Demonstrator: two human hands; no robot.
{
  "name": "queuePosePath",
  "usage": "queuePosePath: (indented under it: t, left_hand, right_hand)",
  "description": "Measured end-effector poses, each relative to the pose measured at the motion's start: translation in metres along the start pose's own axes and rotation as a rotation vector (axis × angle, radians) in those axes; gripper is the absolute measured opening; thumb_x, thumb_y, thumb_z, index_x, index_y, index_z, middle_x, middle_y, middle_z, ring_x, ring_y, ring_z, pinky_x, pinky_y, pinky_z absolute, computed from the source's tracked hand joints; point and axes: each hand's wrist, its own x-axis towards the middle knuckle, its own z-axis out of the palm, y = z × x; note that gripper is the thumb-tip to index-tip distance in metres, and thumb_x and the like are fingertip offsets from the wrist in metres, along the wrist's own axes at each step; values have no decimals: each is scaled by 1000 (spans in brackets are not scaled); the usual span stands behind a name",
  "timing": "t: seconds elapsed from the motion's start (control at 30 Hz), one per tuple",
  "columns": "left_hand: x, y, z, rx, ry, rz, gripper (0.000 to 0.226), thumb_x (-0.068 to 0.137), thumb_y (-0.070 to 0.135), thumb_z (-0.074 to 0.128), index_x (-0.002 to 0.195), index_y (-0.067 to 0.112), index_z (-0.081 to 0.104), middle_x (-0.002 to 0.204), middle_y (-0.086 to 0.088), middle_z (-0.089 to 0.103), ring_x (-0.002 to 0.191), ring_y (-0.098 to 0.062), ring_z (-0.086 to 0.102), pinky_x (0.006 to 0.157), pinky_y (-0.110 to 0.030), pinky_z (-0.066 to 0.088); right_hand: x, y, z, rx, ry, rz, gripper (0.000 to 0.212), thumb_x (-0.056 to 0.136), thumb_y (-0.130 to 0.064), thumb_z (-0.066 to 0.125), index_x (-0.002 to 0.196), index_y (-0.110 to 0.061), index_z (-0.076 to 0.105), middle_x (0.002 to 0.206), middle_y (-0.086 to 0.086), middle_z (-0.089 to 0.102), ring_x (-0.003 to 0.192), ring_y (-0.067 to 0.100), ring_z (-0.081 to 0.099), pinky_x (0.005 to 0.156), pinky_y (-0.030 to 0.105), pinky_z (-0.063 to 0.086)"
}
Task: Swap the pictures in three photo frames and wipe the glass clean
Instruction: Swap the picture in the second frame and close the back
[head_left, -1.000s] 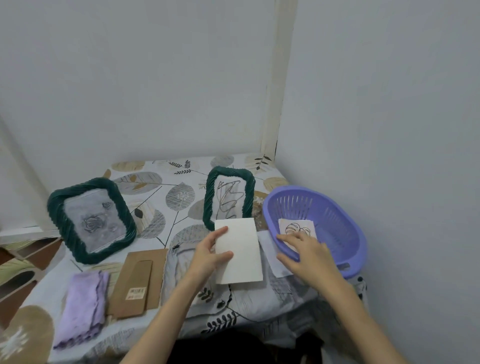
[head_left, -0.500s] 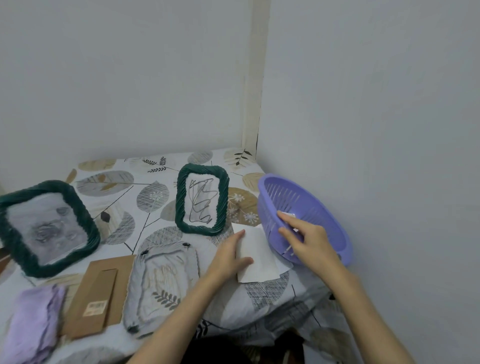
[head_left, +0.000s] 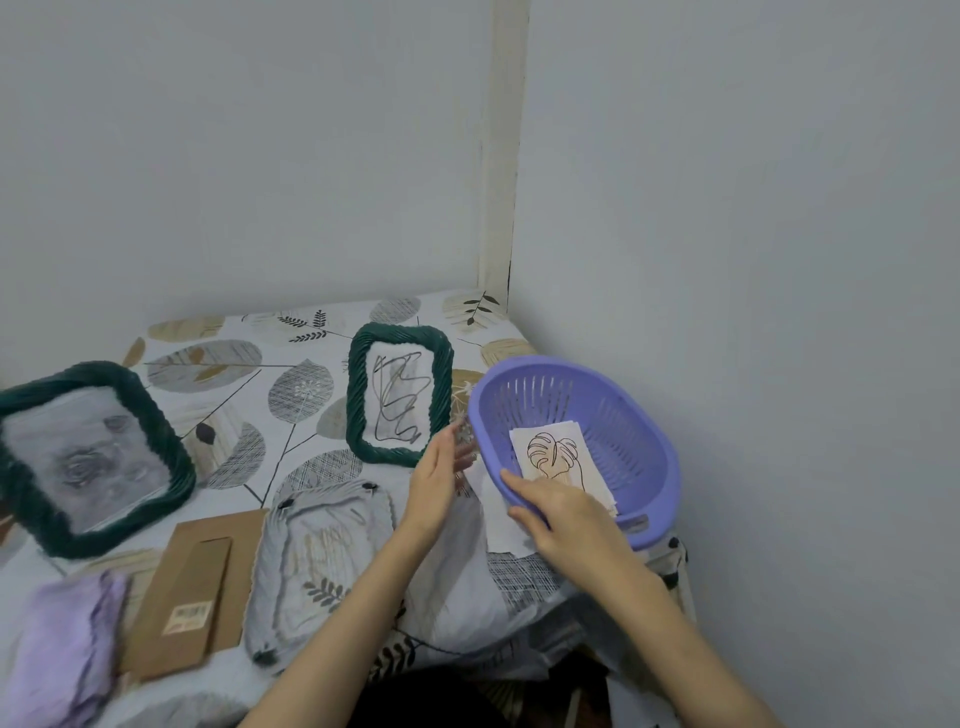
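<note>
A small stack of pale picture cards (head_left: 563, 460) lies in the purple basket (head_left: 644, 452), tilted against its inner slope. The top card bears a thin brown and black line drawing of a split, monstera-like leaf on a cream ground; the white edges of further sheets show beneath it. The right hand (head_left: 561, 512) rests over the basket's near rim, fingers fairly straight and together, their tips at the lower edge of the cards; whether it pinches a card I cannot tell. A white sheet (head_left: 496, 530) lies flat on the table just outside the basket, partly under that hand.

The left hand (head_left: 436, 483) stands edge-on between the basket and the upright frame, fingers straight and close together, gripping nothing visible.

The small green frame (head_left: 399, 393), with a rope-twisted rim, stands upright near the back of the table, touching nothing, and shows a black scribble drawing behind its glass. In front of it a third frame (head_left: 322, 566) lies face down, its pale back showing dark turn clips at the corners. A brown cardboard backing (head_left: 195, 597) with a fold-out stand and a small label lies just beside it on the left. The larger green frame (head_left: 93, 457) leans at the far left, its glass cloudy over a grey rose picture. A lilac cloth (head_left: 57, 654) lies crumpled at the near left corner. All sit on a tablecloth (head_left: 291, 395) printed with grey and tan leaves, set into a grey-walled corner.
</note>
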Motion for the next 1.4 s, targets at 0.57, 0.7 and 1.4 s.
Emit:
queuePosePath:
  t: [0.57, 0.7, 1.4]
  left_hand:
    - [0, 0, -4, 206, -110, 56, 51, 80, 24, 70, 128, 25, 53, 116, 9, 57, 112, -12, 50, 94, -28, 39]
    - [0, 0, -4, 221, -104, 54, 53, 81, 24, 70, 130, 24, 51, 120, 6, 56, 112, -11, 49, 96, -29, 39]
    - [-44, 63, -21, -561, -187, -215, 41, 99, 34, 35, 133, 13, 41, 110, -12, 65, 88, -22, 65, 67, -32, 55]
  right_hand:
    - [63, 58, -26, -22, -334, 783, 42, 76, -4, 74, 107, -8, 45, 133, 14, 41, 91, 29, 63, 67, 36, 49]
    - [62, 69, -21, -37, -122, 775, 26, 82, 3, 57, 108, 1, 52, 122, 19, 49, 102, 35, 61, 74, 39, 50]
    - [21, -36, -3, 652, 263, 129, 22, 92, -23, 54, 102, -14, 71, 117, -2, 57, 111, 6, 49, 95, 20, 34]
